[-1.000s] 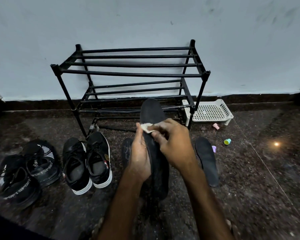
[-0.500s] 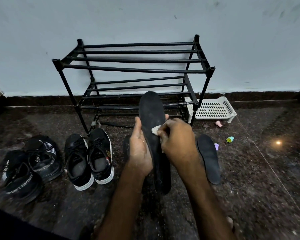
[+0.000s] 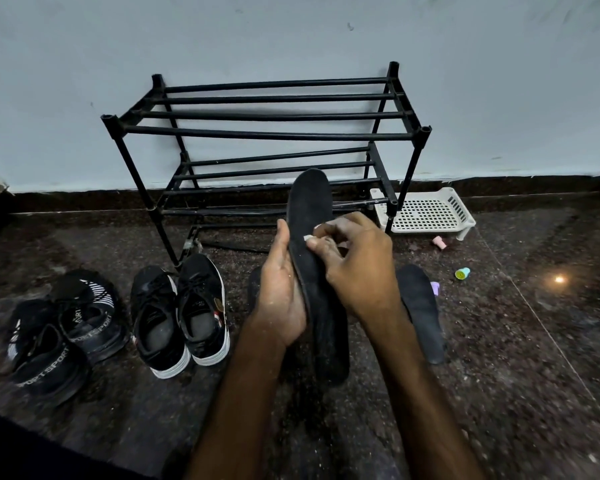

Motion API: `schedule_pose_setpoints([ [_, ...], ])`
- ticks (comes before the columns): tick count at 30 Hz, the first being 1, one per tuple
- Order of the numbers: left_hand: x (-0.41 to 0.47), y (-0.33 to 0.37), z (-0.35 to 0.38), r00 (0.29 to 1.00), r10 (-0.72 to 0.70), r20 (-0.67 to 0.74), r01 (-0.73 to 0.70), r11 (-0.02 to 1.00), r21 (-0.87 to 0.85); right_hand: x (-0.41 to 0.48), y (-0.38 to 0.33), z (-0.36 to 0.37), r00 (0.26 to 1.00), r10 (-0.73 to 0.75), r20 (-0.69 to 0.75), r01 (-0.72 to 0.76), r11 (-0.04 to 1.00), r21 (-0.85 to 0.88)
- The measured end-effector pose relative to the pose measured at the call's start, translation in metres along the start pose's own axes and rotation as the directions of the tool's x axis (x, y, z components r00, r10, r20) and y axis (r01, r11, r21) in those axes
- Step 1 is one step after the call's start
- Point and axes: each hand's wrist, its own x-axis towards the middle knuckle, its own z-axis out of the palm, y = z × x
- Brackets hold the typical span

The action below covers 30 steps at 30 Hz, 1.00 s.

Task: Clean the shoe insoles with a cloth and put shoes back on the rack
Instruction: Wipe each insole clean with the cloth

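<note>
Centre frame: left hand (image 3: 281, 292) holds the black insole (image 3: 309, 199) upright, toe end up, thumb lying along its left edge and fingers behind it; the heel end drops below both wrists toward the floor (image 3: 499, 375). Right hand (image 3: 357, 265) has its fingers curled, pinching a small white cloth (image 3: 307, 238) and pressing it against the insole's face just below the toe (only a scrap of the cloth shows between the fingertips). Behind the hands, against the pale wall (image 3: 291, 36), stands the black tube rack (image 3: 264, 135), its bars bare. Right of centre, a second insole (image 3: 420, 313) lies flat on the dark speckled floor; part of a third insole (image 3: 255, 282) shows just left of the left hand. Lower left: a pair of black sneakers with white soles (image 3: 181, 313) side by side, toes toward the rack, and further left a pair of black sport shoes (image 3: 56, 334), one overlapping the other. Right of the rack, a white perforated tray (image 3: 426, 216) sits at the wall; near it, three small bits: pink (image 3: 440, 242), teal (image 3: 462, 273), purple (image 3: 435, 288).
</note>
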Motion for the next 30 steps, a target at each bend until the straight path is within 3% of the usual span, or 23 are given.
schedule_pose_setpoints([
  [2, -0.001, 0.010, -0.001, 1.000, -0.007, 0.008, 0.007, 1.000, -0.026, -0.001, -0.004, -0.003, 0.981, -0.066, 0.183, 0.048, 0.994, 0.102],
  [4, -0.002, 0.016, 0.000, 0.999, -0.033, 0.029, 0.033, 0.999, -0.021, -0.001, -0.003, -0.005, 0.950, -0.092, 0.299, 0.068, 0.994, 0.090],
  [7, -0.003, 0.006, 0.003, 0.997, -0.068, 0.046, 0.068, 0.998, -0.009, 0.003, 0.004, -0.007, 0.995, 0.001, 0.103, -0.002, 1.000, 0.013],
  [9, -0.003, -0.001, 0.006, 0.992, -0.102, 0.075, 0.099, 0.994, 0.033, 0.002, 0.000, -0.007, 0.995, 0.026, -0.093, -0.021, 0.998, 0.052],
  [10, -0.003, -0.003, 0.007, 0.991, -0.112, 0.072, 0.110, 0.993, 0.036, 0.001, -0.003, -0.006, 0.992, 0.022, -0.122, -0.009, 0.995, 0.104],
  [11, -0.004, -0.003, 0.007, 0.991, -0.116, 0.060, 0.115, 0.993, 0.023, 0.000, -0.006, -0.006, 0.996, 0.010, -0.083, 0.004, 0.984, 0.177],
  [13, -0.003, 0.002, 0.002, 0.994, -0.098, 0.038, 0.099, 0.995, -0.019, -0.002, -0.010, -0.007, 0.990, -0.016, 0.143, -0.028, 0.952, 0.304],
  [15, 0.000, 0.005, -0.003, 0.997, -0.075, 0.013, 0.076, 0.997, -0.031, -0.003, -0.005, -0.014, 0.949, -0.009, 0.316, -0.069, 0.970, 0.235],
  [16, 0.000, 0.004, -0.004, 0.997, -0.073, 0.007, 0.073, 0.997, -0.035, -0.001, 0.000, -0.015, 0.954, 0.012, 0.298, -0.058, 0.988, 0.145],
  [18, 0.000, -0.001, -0.002, 0.995, -0.093, 0.024, 0.094, 0.995, -0.036, 0.004, 0.004, -0.016, 0.994, 0.012, 0.104, -0.010, 1.000, -0.013],
  [20, -0.001, -0.006, 0.004, 0.993, -0.117, 0.032, 0.118, 0.993, -0.019, 0.004, -0.003, -0.011, 0.998, -0.052, -0.020, 0.052, 0.999, 0.001],
  [21, -0.001, -0.006, 0.004, 0.993, -0.117, 0.028, 0.117, 0.993, -0.020, 0.002, -0.007, -0.009, 0.997, -0.077, -0.008, 0.078, 0.996, 0.051],
  [23, 0.000, -0.001, 0.002, 0.996, -0.086, 0.018, 0.087, 0.994, -0.067, -0.001, -0.012, -0.010, 0.986, -0.083, 0.148, 0.058, 0.985, 0.165],
  [25, 0.000, 0.004, 0.000, 0.998, -0.061, 0.002, 0.061, 0.996, -0.070, -0.002, -0.010, -0.017, 0.950, -0.031, 0.311, -0.011, 0.991, 0.134],
  [26, 0.000, 0.004, 0.000, 0.997, -0.076, 0.013, 0.077, 0.996, -0.049, 0.000, -0.006, -0.019, 0.953, 0.008, 0.303, -0.030, 0.997, 0.070],
  [28, -0.004, 0.000, 0.005, 0.993, -0.103, 0.054, 0.102, 0.995, 0.005, 0.003, -0.002, -0.021, 0.993, 0.040, 0.111, -0.035, 0.999, -0.042],
  [30, -0.005, -0.004, 0.010, 0.991, -0.109, 0.074, 0.107, 0.994, 0.030, 0.003, -0.009, -0.018, 0.999, -0.018, -0.041, 0.018, 1.000, -0.003],
])
